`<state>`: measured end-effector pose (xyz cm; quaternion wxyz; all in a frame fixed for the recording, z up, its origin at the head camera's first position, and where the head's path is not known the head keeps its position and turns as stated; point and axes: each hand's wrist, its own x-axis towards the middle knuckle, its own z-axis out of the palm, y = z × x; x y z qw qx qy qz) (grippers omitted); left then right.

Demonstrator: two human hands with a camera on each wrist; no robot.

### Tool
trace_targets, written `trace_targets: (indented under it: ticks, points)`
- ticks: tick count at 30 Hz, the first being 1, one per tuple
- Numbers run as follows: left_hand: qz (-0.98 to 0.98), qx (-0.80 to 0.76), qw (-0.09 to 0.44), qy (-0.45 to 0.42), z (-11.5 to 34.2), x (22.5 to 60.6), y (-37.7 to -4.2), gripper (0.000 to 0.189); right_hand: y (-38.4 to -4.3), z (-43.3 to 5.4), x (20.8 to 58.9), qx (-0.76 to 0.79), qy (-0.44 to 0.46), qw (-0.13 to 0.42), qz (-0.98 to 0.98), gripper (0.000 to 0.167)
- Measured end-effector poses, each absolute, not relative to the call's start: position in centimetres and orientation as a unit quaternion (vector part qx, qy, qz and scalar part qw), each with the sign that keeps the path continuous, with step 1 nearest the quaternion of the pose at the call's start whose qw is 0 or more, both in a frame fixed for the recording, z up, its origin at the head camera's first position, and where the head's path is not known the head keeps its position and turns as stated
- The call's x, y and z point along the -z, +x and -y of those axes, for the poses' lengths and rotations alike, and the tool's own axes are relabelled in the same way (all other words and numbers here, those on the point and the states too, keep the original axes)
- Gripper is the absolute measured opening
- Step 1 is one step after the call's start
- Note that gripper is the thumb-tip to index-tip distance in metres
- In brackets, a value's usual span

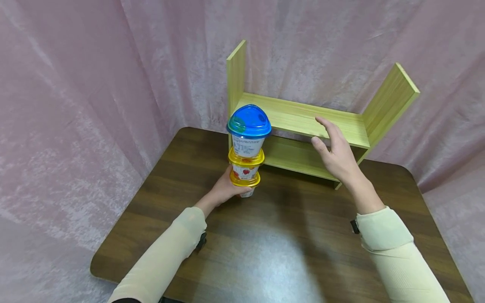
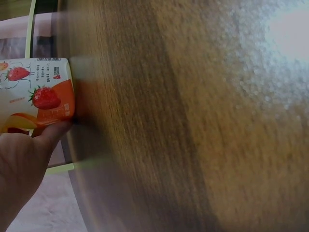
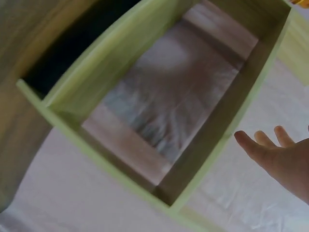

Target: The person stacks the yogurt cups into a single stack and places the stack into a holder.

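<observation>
My left hand (image 1: 225, 188) grips the bottom of three stacked lidded plastic cups, at the front left of a wooden shelf (image 1: 308, 120). That lowest yellow-lidded cup (image 1: 247, 193) shows a strawberry print (image 2: 46, 98) in the left wrist view, with the thumb along its side. Another yellow-lidded cup (image 1: 245, 171) sits on it. At the top is a larger white cup (image 1: 247, 146) with a blue lid (image 1: 250, 120). My right hand (image 1: 338, 156) is raised in front of the shelf's right half, fingers spread and holding nothing; the right wrist view shows its fingertips (image 3: 244, 140) beside the shelf frame.
The shelf has two levels and tall side panels, the left panel (image 1: 236, 73) close behind the cups and the right panel (image 1: 392, 105) beyond my right hand. It stands at the back of a brown wooden table (image 1: 182, 168). Pink curtains (image 1: 189, 63) hang behind.
</observation>
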<state>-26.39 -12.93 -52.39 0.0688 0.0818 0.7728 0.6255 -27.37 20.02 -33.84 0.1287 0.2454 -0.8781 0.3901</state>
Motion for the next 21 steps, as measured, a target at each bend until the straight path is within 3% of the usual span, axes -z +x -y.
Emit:
trace_targets:
  ticks: [10, 21]
  points:
    - [-0.782, -0.615, 0.06, 0.077, 13.2, 52.4, -26.1, 0.086, -26.2, -22.9, 35.0, -0.393, 0.204, 0.147, 0.884, 0.059]
    - [-0.777, -0.621, 0.069, 0.074, 13.4, 52.2, -25.9, 0.084, -25.6, -26.1, 36.3, -0.412, 0.138, 0.327, 0.839, 0.044]
